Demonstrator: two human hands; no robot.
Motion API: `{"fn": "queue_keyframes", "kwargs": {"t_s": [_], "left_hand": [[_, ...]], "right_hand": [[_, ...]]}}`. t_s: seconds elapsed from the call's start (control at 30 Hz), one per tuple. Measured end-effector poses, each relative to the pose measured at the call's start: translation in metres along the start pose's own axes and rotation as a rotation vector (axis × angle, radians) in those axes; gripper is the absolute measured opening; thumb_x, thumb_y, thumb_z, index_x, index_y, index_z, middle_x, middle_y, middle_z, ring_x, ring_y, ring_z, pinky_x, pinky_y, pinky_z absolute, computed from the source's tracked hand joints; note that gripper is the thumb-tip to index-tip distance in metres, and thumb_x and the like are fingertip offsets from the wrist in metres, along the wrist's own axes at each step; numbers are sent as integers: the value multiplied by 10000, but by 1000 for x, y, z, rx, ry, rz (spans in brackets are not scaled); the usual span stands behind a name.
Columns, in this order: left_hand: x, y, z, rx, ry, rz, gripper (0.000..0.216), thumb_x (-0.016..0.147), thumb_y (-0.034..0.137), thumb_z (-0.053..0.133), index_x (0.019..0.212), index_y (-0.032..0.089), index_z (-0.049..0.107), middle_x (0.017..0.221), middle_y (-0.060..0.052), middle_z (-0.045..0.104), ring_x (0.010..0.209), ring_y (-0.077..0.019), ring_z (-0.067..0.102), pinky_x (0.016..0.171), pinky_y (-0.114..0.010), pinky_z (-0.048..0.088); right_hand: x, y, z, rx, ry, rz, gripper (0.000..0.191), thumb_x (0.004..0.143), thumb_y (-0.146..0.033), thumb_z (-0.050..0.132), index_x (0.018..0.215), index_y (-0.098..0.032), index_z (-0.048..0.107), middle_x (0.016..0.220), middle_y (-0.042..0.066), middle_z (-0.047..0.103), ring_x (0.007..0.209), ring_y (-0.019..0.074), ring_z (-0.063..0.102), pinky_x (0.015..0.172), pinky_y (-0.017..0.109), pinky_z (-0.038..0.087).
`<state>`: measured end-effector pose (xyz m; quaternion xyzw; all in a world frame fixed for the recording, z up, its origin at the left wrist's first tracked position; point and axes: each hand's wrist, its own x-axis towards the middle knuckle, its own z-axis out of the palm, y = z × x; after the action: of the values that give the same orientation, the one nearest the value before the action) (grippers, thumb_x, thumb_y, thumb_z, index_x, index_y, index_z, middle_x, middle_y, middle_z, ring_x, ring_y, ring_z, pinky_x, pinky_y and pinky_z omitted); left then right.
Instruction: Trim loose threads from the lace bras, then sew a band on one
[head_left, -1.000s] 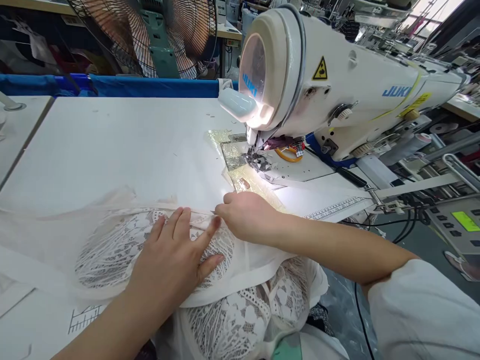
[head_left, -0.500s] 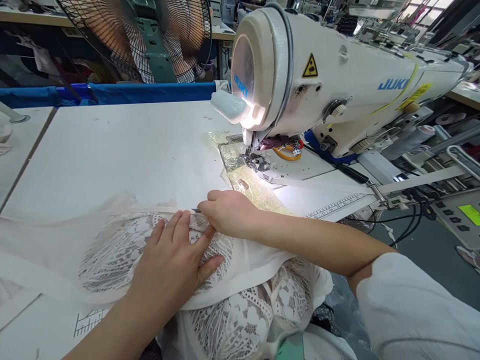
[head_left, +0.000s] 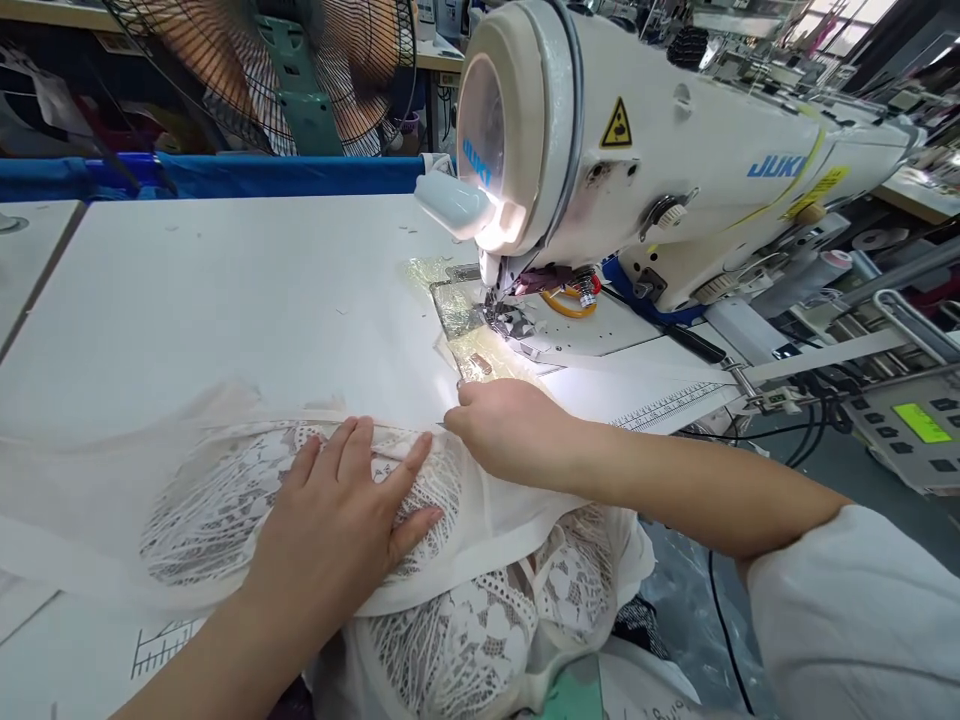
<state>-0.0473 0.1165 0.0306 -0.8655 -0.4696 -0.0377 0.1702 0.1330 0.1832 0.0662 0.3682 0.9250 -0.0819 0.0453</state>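
A white garment of lace and sheer fabric (head_left: 187, 490) lies over the near edge of the white table (head_left: 225, 290) and hangs into my lap. My left hand (head_left: 345, 520) rests flat on the lace with its fingers spread, open. My right hand (head_left: 510, 430) is closed in a pinch at the garment's upper folded edge, just right of my left fingertips. A thin metal tip of a small tool shows at its fingers, touching the edge. What the tool is I cannot make out.
A white JUKI sewing machine (head_left: 675, 170) stands at the back right, its lamp lighting the needle plate (head_left: 499, 310) just beyond my right hand. Orange-handled scissors (head_left: 566, 300) lie under its arm. A fan (head_left: 262, 70) stands behind a blue rail (head_left: 225, 172). A control panel (head_left: 911, 425) sits at the far right.
My right hand slid left along the fabric edge toward my left fingers, then came back to the right. My left hand stayed flat on the lace.
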Motion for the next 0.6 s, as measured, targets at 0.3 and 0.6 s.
{"fn": "queue_keyframes", "kwargs": {"t_s": [0.3, 0.6], "left_hand": [[0, 0, 0, 8, 25, 5, 468, 775, 417, 523, 1170, 173, 584, 1046, -293, 529, 989, -439, 559, 809, -554, 449], [0, 0, 1, 1, -3, 10, 487, 781, 426, 516, 1192, 169, 567, 1058, -291, 514, 1001, -449, 539, 796, -565, 439]], "right_hand": [[12, 2, 25, 60, 192, -36, 222, 816, -163, 415, 865, -165, 631, 695, 27, 494, 512, 117, 316, 458, 256, 175], [1, 3, 16, 54, 89, -29, 160, 731, -86, 459, 783, -153, 596, 669, 23, 477, 491, 110, 282, 452, 247, 175]]}}
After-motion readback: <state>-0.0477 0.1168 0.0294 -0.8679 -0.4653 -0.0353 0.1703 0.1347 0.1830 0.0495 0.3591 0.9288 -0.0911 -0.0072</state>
